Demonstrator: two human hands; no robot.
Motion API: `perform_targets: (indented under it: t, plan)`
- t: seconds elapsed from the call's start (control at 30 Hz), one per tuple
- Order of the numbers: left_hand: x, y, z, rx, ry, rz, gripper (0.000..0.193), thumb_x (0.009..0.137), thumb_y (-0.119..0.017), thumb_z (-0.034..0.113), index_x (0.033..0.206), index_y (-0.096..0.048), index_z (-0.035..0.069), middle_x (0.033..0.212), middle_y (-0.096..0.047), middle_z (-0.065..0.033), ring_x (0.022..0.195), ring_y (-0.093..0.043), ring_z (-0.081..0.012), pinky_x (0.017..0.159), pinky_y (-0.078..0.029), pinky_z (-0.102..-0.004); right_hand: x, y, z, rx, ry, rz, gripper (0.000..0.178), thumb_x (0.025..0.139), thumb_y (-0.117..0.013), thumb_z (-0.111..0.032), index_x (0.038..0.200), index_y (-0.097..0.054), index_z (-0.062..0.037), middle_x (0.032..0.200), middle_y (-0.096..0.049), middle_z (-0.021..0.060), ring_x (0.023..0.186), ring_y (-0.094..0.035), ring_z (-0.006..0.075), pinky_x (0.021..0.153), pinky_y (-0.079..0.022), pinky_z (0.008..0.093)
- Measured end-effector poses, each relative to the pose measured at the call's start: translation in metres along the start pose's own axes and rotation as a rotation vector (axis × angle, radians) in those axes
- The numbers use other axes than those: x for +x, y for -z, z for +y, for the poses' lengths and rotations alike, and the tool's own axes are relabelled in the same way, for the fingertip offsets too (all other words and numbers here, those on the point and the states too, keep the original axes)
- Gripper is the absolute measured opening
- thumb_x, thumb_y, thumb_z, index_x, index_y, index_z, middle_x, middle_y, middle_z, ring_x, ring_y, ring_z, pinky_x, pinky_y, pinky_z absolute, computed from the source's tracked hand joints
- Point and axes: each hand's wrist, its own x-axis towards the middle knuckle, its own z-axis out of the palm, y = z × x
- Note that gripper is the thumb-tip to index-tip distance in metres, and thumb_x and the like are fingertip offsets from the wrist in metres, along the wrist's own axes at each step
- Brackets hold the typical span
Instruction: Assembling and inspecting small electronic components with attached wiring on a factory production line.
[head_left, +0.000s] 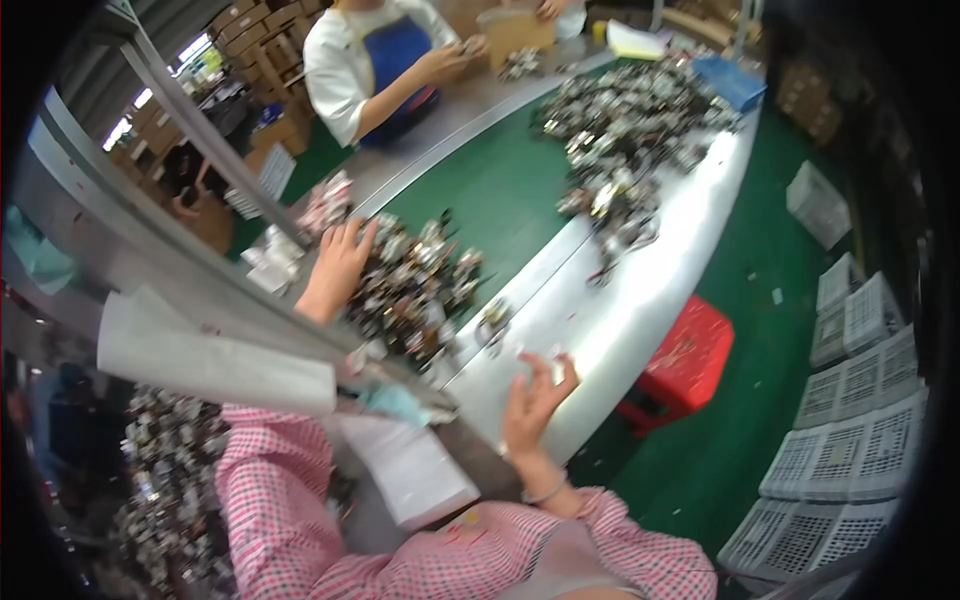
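My left hand (345,262) reaches over the left edge of a heap of small metal and dark parts (412,300), fingers stretched out and apart. It touches or hovers just above the heap; I cannot tell which. Over the bare metal table border my right hand (535,410) is raised, its fingers apart and slightly bent, with nothing visible in it. Just beyond its fingertips one loose small part (494,322) lies on the metal. The parts are blurred, so their exact kind does not show.
A bigger heap of parts (640,130) spreads across the green belt (490,190) and metal ledge. Opposite, a co-worker (385,70) handles something small. A red stool (690,350) and grey crates (840,430) stand at right. A metal post (190,130) rises at left, near a white sheet (410,470).
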Motion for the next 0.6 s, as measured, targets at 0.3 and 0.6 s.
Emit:
perform_targets:
  t: [0.3,0.6]
  plan:
    - [-0.024,-0.053,-0.028,-0.788,0.098,-0.340,0.069,0.068,-0.054,-0.001,0.133,-0.031,0.001,0.130,-0.040,-0.0207,0.122,-0.038,-0.0324,0.101,-0.031,-0.0359,0.007,0.004,0.007,-0.363,0.159,-0.076,0.058,0.080,-0.047,0.001,0.128,-0.013,0.0016,0.119,-0.032,0.0204,0.097,-0.048,0.0267,0.096,-0.032,0.0422]
    - [-0.118,0.082,-0.128,-0.733,0.483,-0.332,0.053,0.074,-0.051,-0.006,0.126,-0.044,0.004,0.122,-0.051,-0.0166,0.113,-0.048,-0.0276,0.095,-0.037,-0.0352,0.032,-0.001,-0.015,-0.216,0.101,0.025,0.058,0.080,-0.045,0.005,0.128,-0.014,0.0003,0.107,-0.039,0.0176,0.088,-0.049,0.0230,0.084,-0.041,0.0369]
